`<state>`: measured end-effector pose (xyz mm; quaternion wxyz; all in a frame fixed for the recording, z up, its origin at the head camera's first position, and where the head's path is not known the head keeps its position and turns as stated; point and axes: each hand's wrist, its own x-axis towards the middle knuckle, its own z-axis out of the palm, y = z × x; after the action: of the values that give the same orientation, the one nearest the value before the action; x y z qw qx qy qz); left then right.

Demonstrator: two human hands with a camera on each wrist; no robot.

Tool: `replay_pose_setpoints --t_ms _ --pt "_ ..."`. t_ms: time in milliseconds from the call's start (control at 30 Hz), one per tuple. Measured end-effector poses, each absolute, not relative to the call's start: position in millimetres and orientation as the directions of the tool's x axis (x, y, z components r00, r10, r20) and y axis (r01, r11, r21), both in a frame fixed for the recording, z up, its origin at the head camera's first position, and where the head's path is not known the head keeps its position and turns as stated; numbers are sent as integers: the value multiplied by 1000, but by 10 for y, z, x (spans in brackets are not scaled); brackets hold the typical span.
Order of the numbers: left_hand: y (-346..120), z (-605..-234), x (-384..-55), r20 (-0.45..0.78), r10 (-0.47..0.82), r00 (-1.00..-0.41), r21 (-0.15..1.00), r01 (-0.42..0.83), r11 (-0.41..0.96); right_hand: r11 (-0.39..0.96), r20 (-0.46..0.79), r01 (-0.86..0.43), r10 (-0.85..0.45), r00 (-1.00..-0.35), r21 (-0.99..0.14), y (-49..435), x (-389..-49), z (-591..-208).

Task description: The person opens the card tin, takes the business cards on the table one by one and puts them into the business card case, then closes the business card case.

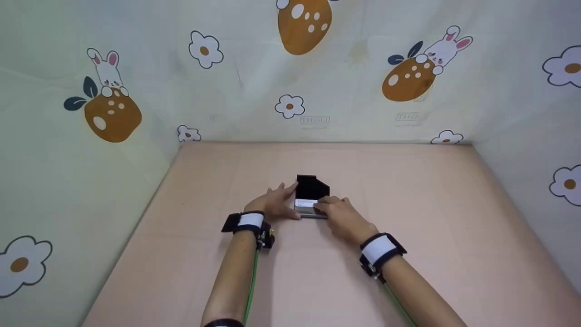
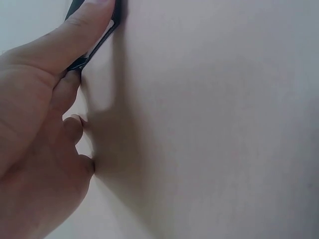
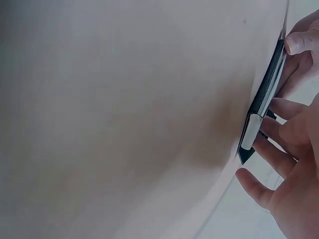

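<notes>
A small black case (image 1: 312, 187) with a raised flap, much like a card case, lies on the table in the head view. In its lower part sits a white, flat block (image 1: 305, 203) with faint print on top. My left hand (image 1: 274, 203) holds the case at its left side, thumb by the near corner and a finger by the flap. From the right, my right hand (image 1: 345, 218) pinches the white block at its right end, its fingertips covering that end. The right wrist view shows the case's dark edge (image 3: 264, 92) side-on, with a white end of the block (image 3: 251, 132) showing.
A pale pink tabletop (image 1: 227, 181) stretches around the case. Light cloth walls (image 1: 245, 91) with rabbits, fruit and flowers printed on them stand behind and at both sides. Each wrist bears a strapped camera, with a green cable (image 1: 252, 286) running along the left forearm.
</notes>
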<state>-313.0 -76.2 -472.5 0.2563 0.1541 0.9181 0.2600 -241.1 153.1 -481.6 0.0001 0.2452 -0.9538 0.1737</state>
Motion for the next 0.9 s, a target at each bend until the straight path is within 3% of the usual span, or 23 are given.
replay_pose_setpoints --t_ms 133,400,700,900 --pt "-762 -4727 -3126 -385 423 -820 567 152 810 797 76 -414 -426 -902 -440 1585 -2502 -4812" --pt "-773 -4734 -3090 -359 422 -833 601 139 787 729 -44 -183 -281 -959 -660 1718 -2711 -4809" --pt "-774 -4773 -3072 -338 417 -844 618 135 774 681 -86 -138 -284 -955 -719 1738 -2735 -4802" --pt "-809 -4799 -3062 -281 489 -826 654 208 727 658 -54 -159 -291 -955 -736 1789 -2664 -4812"
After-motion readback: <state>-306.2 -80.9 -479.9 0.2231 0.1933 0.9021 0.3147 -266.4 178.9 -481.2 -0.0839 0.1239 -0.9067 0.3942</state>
